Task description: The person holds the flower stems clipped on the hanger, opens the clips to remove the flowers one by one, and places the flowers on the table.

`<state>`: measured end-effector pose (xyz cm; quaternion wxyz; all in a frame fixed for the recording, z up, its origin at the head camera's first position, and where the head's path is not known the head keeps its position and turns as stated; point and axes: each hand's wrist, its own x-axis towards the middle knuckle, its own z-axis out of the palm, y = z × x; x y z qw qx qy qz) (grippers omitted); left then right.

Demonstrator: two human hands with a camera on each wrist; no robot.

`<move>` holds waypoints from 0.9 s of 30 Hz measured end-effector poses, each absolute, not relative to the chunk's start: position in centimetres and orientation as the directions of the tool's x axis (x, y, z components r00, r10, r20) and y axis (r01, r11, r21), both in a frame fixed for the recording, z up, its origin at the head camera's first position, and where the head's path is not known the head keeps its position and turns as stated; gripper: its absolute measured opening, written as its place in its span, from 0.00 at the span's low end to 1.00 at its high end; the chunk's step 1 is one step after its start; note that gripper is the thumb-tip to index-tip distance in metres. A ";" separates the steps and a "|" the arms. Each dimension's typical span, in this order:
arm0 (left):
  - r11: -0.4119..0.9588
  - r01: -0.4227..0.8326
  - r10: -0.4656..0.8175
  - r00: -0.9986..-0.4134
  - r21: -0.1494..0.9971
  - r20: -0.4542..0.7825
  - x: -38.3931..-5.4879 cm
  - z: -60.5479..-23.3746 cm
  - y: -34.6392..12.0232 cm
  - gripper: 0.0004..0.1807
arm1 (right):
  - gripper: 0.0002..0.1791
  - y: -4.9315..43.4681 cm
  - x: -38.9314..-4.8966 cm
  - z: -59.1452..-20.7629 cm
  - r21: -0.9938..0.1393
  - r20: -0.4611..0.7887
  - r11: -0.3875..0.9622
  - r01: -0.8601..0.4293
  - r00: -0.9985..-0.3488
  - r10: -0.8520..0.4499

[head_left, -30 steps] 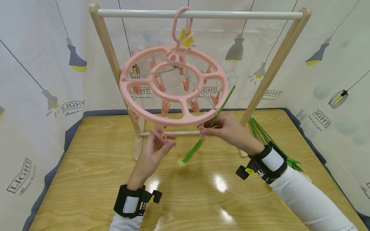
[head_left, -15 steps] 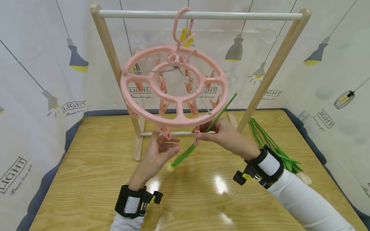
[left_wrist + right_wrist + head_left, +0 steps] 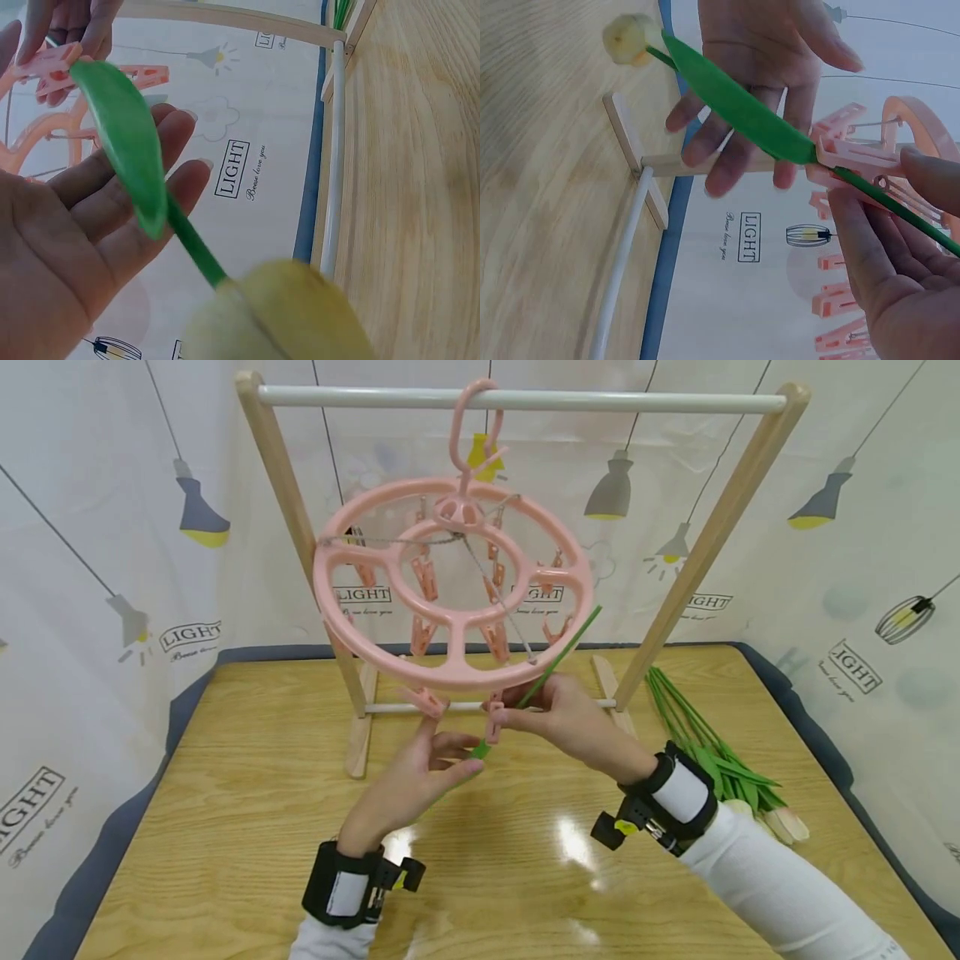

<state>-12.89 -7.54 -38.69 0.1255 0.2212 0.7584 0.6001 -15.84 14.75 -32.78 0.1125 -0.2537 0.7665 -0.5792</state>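
A pink round clip hanger hangs by its hook from a rack. My right hand pinches a pink clothespin on its near rim, between thumb and fingers. The green stem of an artificial tulip passes through this clothespin, its jaws closed around the stem. The pale yellow tulip head hangs lower, behind my left hand in the head view. My left hand has its fingers spread beside the tulip's leaf. Another clothespin hangs just above my left fingertips.
The wooden rack has a white top bar and a low crossbar. Several more tulips lie on the table at the right. A printed cloth surrounds the table's back and sides.
The hanger has turned, its near rim going left, with my right hand and the tulip. My left hand has moved off the neighbouring clothespin, slightly down and right, towards the flower.
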 end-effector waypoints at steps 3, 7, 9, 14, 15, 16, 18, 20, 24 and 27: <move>0.228 0.191 0.485 -0.873 0.955 0.059 -12.8 -38.7 -7.5 0.50 | 0.12 14.4 -15.8 -33.0 -0.956 0.132 0.159 -0.248 -0.843 -0.522; 0.261 0.197 0.466 -0.883 0.945 0.055 -12.7 -38.7 -7.1 0.47 | 0.13 13.9 -15.9 -33.4 -0.959 0.130 0.149 -0.240 -0.845 -0.519; 0.257 0.202 0.454 -0.888 0.945 0.066 -12.7 -38.7 -6.8 0.46 | 0.14 13.7 -16.0 -33.5 -0.955 0.128 0.171 -0.244 -0.854 -0.504; 0.213 0.231 0.465 -0.878 0.949 0.109 -12.9 -38.8 -6.3 0.36 | 0.13 13.3 -16.1 -33.6 -0.938 0.134 0.227 -0.262 -0.877 -0.462; 0.209 0.238 0.472 -0.874 0.948 0.115 -12.9 -38.9 -6.2 0.32 | 0.13 13.2 -16.0 -33.6 -0.934 0.135 0.240 -0.266 -0.881 -0.453; 0.210 0.248 0.476 -0.871 0.946 0.122 -12.9 -38.9 -6.2 0.28 | 0.13 13.2 -16.0 -33.6 -0.931 0.134 0.250 -0.266 -0.886 -0.444; 0.228 0.271 0.476 -0.869 0.935 0.135 -12.9 -39.0 -6.2 0.21 | 0.13 13.1 -15.9 -33.6 -0.928 0.128 0.267 -0.260 -0.895 -0.427; 0.254 0.295 0.465 -0.872 0.921 0.151 -13.0 -39.1 -6.3 0.18 | 0.14 13.1 -15.8 -33.6 -0.923 0.125 0.284 -0.259 -0.901 -0.414; 0.298 0.332 0.445 -0.878 0.895 0.177 -13.1 -39.2 -6.3 0.18 | 0.16 13.5 -15.7 -33.6 -0.917 0.106 0.313 -0.247 -0.908 -0.406; 0.324 0.345 0.439 -0.880 0.881 0.183 -13.2 -39.1 -6.3 0.19 | 0.18 14.1 -15.6 -33.6 -0.916 0.093 0.323 -0.237 -0.911 -0.403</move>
